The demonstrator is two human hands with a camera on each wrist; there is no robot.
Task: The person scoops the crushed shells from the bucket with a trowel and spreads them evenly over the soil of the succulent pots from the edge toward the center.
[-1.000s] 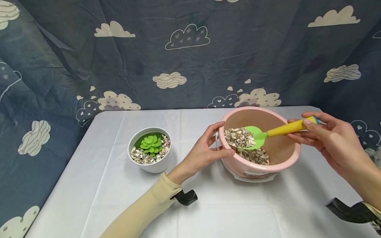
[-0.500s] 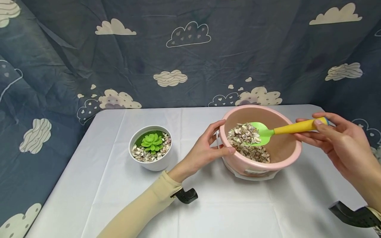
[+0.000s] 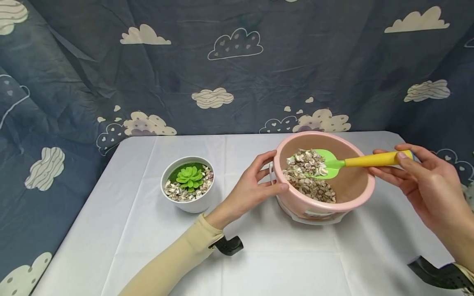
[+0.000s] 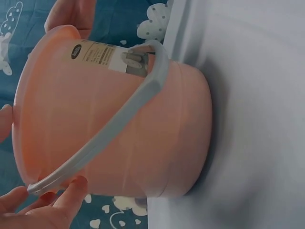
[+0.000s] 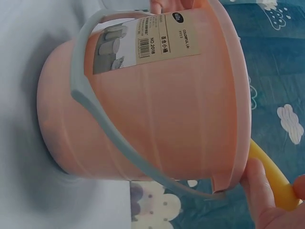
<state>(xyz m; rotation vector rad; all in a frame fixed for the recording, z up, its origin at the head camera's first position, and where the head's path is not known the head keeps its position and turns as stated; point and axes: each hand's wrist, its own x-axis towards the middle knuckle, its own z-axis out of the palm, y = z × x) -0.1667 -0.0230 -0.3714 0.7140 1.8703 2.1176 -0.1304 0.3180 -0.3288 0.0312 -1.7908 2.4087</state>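
A pink bucket [image 3: 316,205] with a pale handle [image 4: 112,129] stands on the white table, crushed shells [image 3: 314,191] lying in its left part. My left hand [image 3: 242,193] holds the bucket's left side at the rim, thumb in front and fingers further back. In my right hand [image 3: 429,181] is the yellow handle of a toy trowel [image 3: 374,159]. Its green blade carries a heap of shell bits inside the bucket, above the loose ones. Some right fingers reach the bucket's right rim. In the right wrist view, the bucket's wall hides the blade.
Left of the bucket, a white pot [image 3: 192,203] holds a green succulent [image 3: 189,177] among shell pieces. A dark cloth [image 3: 237,74] with printed clouds hangs behind the white table [image 3: 281,263].
My right hand has drawn the trowel to the right and slightly up, its blade now heaped with shells. My left hand and the bucket stay nearly in place.
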